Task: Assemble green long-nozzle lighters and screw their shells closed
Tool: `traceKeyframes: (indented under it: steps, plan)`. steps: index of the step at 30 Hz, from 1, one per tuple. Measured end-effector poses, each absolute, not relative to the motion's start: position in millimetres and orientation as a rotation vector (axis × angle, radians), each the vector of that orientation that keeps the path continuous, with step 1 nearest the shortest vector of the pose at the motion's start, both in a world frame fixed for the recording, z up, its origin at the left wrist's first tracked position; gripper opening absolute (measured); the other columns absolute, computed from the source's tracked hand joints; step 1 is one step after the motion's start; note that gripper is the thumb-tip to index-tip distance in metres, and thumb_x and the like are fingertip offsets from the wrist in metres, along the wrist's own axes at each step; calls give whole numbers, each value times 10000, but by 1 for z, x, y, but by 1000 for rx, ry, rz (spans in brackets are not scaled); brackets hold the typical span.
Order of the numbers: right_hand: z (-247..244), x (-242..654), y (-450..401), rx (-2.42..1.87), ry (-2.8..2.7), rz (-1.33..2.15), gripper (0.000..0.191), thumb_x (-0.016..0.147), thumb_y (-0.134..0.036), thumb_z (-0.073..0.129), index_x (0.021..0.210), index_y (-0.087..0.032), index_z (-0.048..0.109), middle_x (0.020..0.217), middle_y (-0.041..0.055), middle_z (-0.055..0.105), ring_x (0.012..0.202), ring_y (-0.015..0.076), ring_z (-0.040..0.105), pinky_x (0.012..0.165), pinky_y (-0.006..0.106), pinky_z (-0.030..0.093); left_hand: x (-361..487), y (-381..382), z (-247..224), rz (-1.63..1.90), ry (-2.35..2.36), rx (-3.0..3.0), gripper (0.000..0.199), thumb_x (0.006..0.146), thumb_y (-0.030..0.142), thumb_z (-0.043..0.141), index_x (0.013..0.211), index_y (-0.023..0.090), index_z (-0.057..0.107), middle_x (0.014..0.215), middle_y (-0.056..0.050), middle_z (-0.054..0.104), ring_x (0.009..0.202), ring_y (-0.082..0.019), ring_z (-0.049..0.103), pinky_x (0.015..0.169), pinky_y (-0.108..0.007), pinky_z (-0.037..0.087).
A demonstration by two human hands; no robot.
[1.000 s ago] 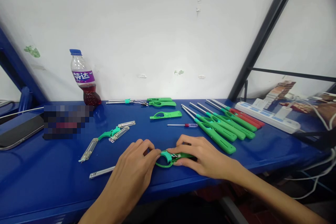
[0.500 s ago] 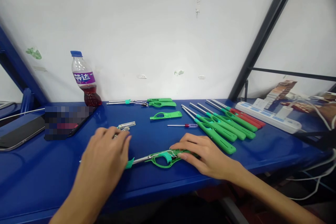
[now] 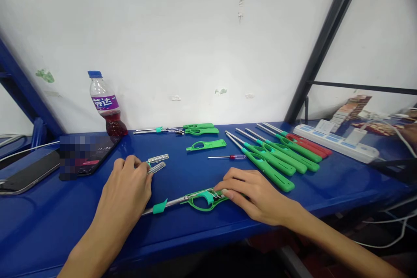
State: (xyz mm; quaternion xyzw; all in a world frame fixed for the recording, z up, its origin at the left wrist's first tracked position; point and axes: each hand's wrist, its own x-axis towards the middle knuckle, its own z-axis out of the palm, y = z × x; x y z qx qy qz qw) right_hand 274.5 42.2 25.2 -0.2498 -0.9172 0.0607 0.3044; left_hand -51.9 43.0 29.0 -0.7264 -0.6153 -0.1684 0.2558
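Note:
My left hand (image 3: 128, 191) is closed round one end of a clear gas tank (image 3: 157, 168); a second clear tank (image 3: 158, 158) lies just behind it. Pressed on the back part of an opened green lighter handle (image 3: 201, 203), my right hand (image 3: 250, 193) has its fingers bent over the wires and inner parts. A teal trigger (image 3: 206, 196) sits in that handle, and a metal tube with a teal sleeve (image 3: 160, 206) runs from it to the left. Behind lie a loose green half shell (image 3: 208, 144) and a small screwdriver (image 3: 233, 157).
Several green lighters (image 3: 272, 169) and red ones (image 3: 309, 145) lie at the right, beside a white power strip (image 3: 339, 144). A bottle (image 3: 109, 108) and phones (image 3: 100, 152) are at the left. More tubes (image 3: 151, 130) and shells (image 3: 202, 129) lie by the wall.
My left hand has moved slightly left and down, and the tank at its fingers now shows more. The teal sleeve has come into full view. My right hand stays on the handle.

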Motion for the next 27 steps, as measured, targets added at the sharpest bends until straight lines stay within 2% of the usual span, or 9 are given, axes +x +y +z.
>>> traceKeyframes:
  steps: [3, 5, 9, 13, 16, 18, 21, 23, 27]
  plan:
    - [24, 276, 41, -668, -2363, 104, 286, 1135, -288, 457, 1222, -221, 720, 1033, 61, 732, 905, 175, 697, 782, 304, 535, -40, 39, 38, -502, -1619, -2035, 294, 1018, 193, 492, 1039, 117, 775, 1070, -195, 717, 919, -374, 628, 767, -484, 571]
    - [24, 276, 40, -716, -2300, 65, 268, 1123, -299, 485, 1289, -224, 681, 1112, 87, 718, 963, 199, 703, 810, 329, 549, -22, 31, 45, -608, -1564, -2184, 186, 994, 175, 582, 1039, 159, 761, 1054, -143, 747, 921, -343, 676, 810, -462, 578]
    - [23, 277, 40, -786, -2289, 34, 411, 1092, -364, 570, 1477, -223, 554, 1301, 137, 687, 1030, 229, 724, 837, 355, 584, 27, 11, 56, -647, -1478, -2508, 164, 970, 115, 639, 1040, 227, 736, 991, -39, 775, 871, -267, 739, 708, -354, 572]
    - [20, 276, 42, -712, -2364, 14, 284, 1124, -352, 510, 1339, -227, 648, 1051, 56, 789, 867, 194, 752, 763, 309, 585, 52, 5, 57, -662, -1395, -2570, 160, 991, 127, 623, 1042, 227, 738, 1002, -38, 776, 867, -257, 748, 697, -338, 575]
    - [20, 276, 42, -728, -2312, -30, 220, 1118, -303, 526, 1247, -208, 677, 1031, 60, 795, 850, 194, 748, 761, 312, 574, 32, 15, 58, -703, -1476, -2516, 260, 1011, 210, 631, 1260, 246, 696, 1080, -52, 791, 919, -257, 769, 755, -332, 580]
    - [19, 277, 41, -751, -2249, -62, 209, 1108, -262, 548, 1268, -209, 671, 1021, 55, 792, 850, 190, 740, 764, 313, 567, 2, 24, 60, -568, -1718, -2357, 321, 1019, 244, 593, 1329, 272, 673, 1025, -60, 808, 857, -295, 781, 663, -338, 537]
    - [18, 278, 40, -791, -2125, -121, 288, 1095, -213, 567, 1375, -213, 633, 1017, 57, 781, 863, 192, 727, 777, 326, 559, -49, 38, 67, -302, -2001, -2218, 270, 1010, 273, 513, 1143, 250, 746, 1008, -116, 810, 857, -355, 773, 603, -350, 463]
    - [16, 280, 39, -801, -2065, -161, 355, 1086, -189, 579, 1439, -216, 603, 1012, 56, 777, 849, 188, 720, 765, 326, 551, -74, 44, 68, -231, -2085, -2163, 258, 963, 276, 521, 986, 209, 769, 863, -161, 793, 756, -388, 752, 554, -361, 406]
    - [14, 284, 38, -786, -2039, -211, 400, 1060, -165, 626, 1453, -233, 612, 997, 36, 786, 808, 176, 717, 727, 314, 534, -94, 51, 62, -182, -2131, -2189, 308, 972, 323, 478, 972, 219, 768, 928, -169, 799, 772, -373, 746, 584, -365, 408]
